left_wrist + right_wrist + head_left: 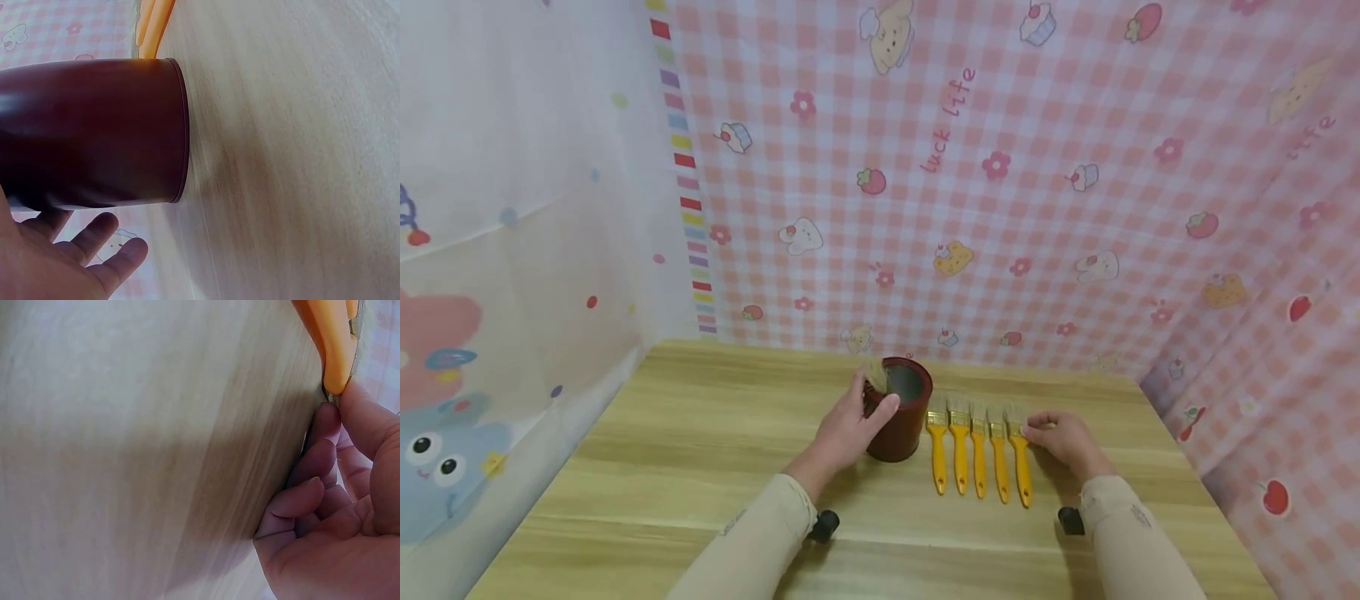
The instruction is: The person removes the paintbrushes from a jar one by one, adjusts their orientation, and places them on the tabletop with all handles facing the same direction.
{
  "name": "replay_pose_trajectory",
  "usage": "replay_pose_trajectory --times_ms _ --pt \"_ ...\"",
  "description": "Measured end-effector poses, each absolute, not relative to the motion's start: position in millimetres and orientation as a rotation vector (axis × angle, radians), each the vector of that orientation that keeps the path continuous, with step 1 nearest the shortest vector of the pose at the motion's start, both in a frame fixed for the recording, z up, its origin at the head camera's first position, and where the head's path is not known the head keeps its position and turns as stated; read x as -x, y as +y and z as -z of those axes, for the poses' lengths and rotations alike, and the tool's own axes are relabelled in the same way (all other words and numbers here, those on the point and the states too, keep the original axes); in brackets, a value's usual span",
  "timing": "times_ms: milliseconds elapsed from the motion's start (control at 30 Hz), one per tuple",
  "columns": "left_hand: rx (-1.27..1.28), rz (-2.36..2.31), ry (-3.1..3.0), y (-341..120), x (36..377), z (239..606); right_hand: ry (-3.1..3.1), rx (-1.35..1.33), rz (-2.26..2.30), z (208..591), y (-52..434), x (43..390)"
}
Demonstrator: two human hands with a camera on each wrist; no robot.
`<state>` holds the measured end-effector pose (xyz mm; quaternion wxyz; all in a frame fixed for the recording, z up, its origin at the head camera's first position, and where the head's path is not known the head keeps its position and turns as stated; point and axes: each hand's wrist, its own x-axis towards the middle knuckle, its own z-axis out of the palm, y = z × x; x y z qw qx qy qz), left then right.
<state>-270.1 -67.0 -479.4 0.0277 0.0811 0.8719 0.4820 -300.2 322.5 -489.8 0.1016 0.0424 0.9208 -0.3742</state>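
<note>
Left hand [848, 427] wraps the dark red cup [900, 410] standing on the wooden table [685, 450], thumb on its rim; a brush head inside is half hidden behind the fingers. Just right, five yellow-handled brushes [978, 446] lie side by side. Right hand [1063, 440] pinches the rightmost brush [1019, 454] at its ferrule, fingers curled; wrist view crops it.
</note>
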Motion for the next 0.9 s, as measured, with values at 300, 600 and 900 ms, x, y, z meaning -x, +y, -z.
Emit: replay_pose_trajectory --times_ms 300,600,900 --pt "-0.261 -1.494 2.689 -67.1 271.9 475.6 2.739 -0.125 1.084 487.7 323.2 302.1" --pt "-0.279 -1.51 2.682 -68.0 271.4 475.0 2.746 -0.131 1.059 487.1 322.0 302.7" --pt "-0.292 -1.513 2.668 -68.4 270.2 476.8 2.717 -0.169 1.081 490.6 322.3 303.6"
